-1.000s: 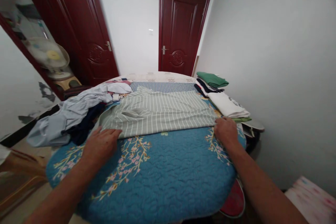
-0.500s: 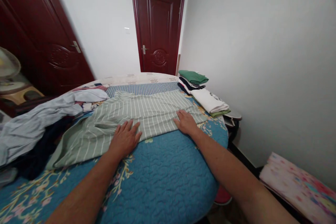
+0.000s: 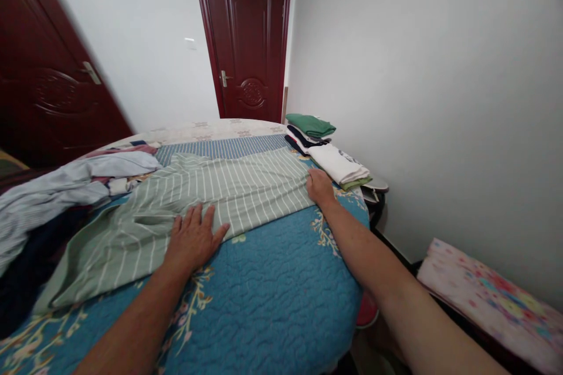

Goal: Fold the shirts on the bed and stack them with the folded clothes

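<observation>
A pale green garment with white stripes [image 3: 246,187] lies spread across the table, wrinkled toward its left end. My left hand [image 3: 193,237] rests flat on its near edge, fingers spread and thumb out. At the garment's right end, my right hand [image 3: 320,187] has its fingers curled in around the edge of the cloth. Under the garment is a blue quilted cover [image 3: 272,281] with a floral pattern.
To the left lies a heap of loose clothes, with a light grey striped garment [image 3: 79,179] on top. Folded clothes sit at the right back: a green one [image 3: 311,125] on a stack, a white one [image 3: 341,164] in front. A floral-covered box-like object [image 3: 488,293] stands lower right.
My right hand has moved right along the garment and closed on its right end, where the cloth edge is drawn in. My left hand stays flat. The view has turned slightly right.
</observation>
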{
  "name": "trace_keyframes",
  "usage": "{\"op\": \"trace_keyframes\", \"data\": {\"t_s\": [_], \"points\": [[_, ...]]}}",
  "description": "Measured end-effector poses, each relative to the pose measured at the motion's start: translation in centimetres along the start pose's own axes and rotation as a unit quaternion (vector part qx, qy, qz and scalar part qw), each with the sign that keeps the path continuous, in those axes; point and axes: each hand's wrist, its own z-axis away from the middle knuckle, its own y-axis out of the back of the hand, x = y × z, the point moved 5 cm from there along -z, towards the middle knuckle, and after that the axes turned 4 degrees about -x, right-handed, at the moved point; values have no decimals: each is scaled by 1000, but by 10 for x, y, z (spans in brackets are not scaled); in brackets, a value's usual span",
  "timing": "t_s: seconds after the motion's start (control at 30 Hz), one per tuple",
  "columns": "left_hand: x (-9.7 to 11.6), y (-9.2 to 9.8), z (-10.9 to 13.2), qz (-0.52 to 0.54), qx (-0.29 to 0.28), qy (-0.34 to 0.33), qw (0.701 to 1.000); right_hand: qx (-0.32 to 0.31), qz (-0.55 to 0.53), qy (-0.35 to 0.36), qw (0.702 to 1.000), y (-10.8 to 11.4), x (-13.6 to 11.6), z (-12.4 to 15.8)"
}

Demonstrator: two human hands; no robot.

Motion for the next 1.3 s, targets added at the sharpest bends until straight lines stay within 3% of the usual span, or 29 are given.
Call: {"op": "trace_keyframes", "data": {"t_s": [0.07, 0.17, 0.23, 0.3, 0.4, 0.47, 0.53, 0.63, 0.7, 0.9, 1.0, 1.1, 1.3], "points": [[0, 0, -1, 1, -1, 0, 1000, 61, -40, -39, 997, 18, 20, 11], [1, 0, -2, 8, -3, -3, 1000, 124, -79, -152, 977, 43, 61, 41], [3, 3, -2, 16, -4, -10, 1000, 122, -88, -219, 964, 51, 85, 64], [4, 12, -1, 22, -1, -26, 999, 86, -83, -241, 963, 50, 97, 78], [-10, 38, 3, 9, 36, -37, 999, 27, -48, -208, 977, 43, 96, 84], [-33, 58, 8, -14, 68, -11, 998, 10, -20, -180, 983, 39, 89, 82], [-67, 74, 15, -40, 70, 57, 995, 8, 1, -164, 986, 37, 83, 80], [-120, 90, 37, -55, 42, 224, 972, 4, 17, -141, 990, 35, 80, 80], [-139, 95, 59, -34, 36, 291, 955, -9, 19, -121, 992, 33, 83, 83], [-147, 83, 103, 29, 25, 361, 932, -23, 11, -118, 993, 12, 117, 74], [-147, 84, 109, 28, 90, 360, 928, -24, -12, -128, 991, 6, 127, 71], [-153, 88, 115, 58, 147, 396, 905, -19, -34, -129, 991, 5, 131, 71], [-165, 77, 121, 129, 70, 463, 874, -8, -32, -121, 992, -2, 142, 61]]}}
